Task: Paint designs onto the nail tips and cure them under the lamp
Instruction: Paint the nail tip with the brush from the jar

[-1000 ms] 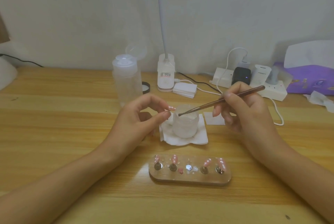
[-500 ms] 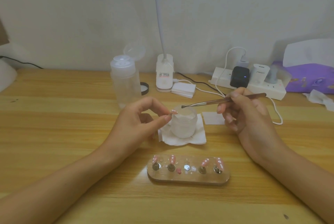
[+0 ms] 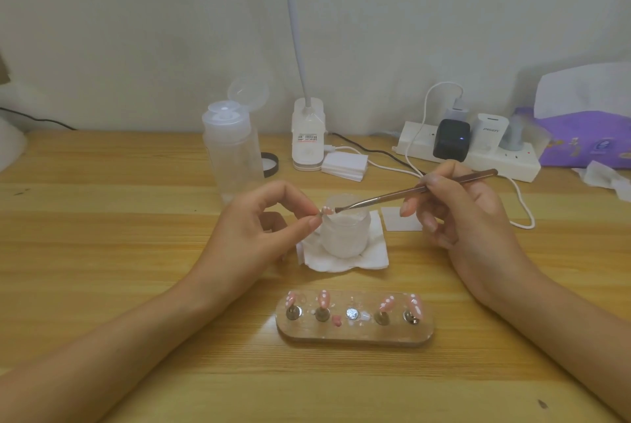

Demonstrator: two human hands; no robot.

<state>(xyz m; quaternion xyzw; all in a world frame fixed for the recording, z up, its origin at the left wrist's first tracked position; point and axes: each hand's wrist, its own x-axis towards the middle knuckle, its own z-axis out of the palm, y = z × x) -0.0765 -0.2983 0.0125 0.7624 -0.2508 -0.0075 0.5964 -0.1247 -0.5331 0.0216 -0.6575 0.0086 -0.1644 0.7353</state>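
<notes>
A clear pump bottle (image 3: 232,149) stands on the wooden table (image 3: 102,252) with its cap flipped open, at about eleven o'clock from the left hand (image 3: 259,228). That hand is raised above the table. Its thumb and forefinger curl together and pinch a small pink nail tip (image 3: 327,210) dotted with white, and the other fingers are loosely tucked behind. The nail tip is held over the left rim of a frosted jar (image 3: 346,235), near ten o'clock of the jar's mouth. The jar stands on a folded white tissue (image 3: 374,259).

At six o'clock from the jar, nearer the person, lies an oblong clear stand (image 3: 355,335). It carries four pink, white-dotted nail tips (image 3: 323,298), and its middle post is bare. At twelve o'clock from the jar a white lamp base (image 3: 307,136) stands by the wall, its neck rising out of view.

A thin brush (image 3: 409,192) slants from two o'clock down to the held nail tip. Whether its point touches the tip or stops just short, I cannot tell. The right hand (image 3: 457,214) grips the brush between thumb and forefinger, with the other fingers bent beneath. A white power strip (image 3: 505,165) lies at twelve o'clock from this hand, and a purple tissue pack (image 3: 587,139) at two o'clock.
</notes>
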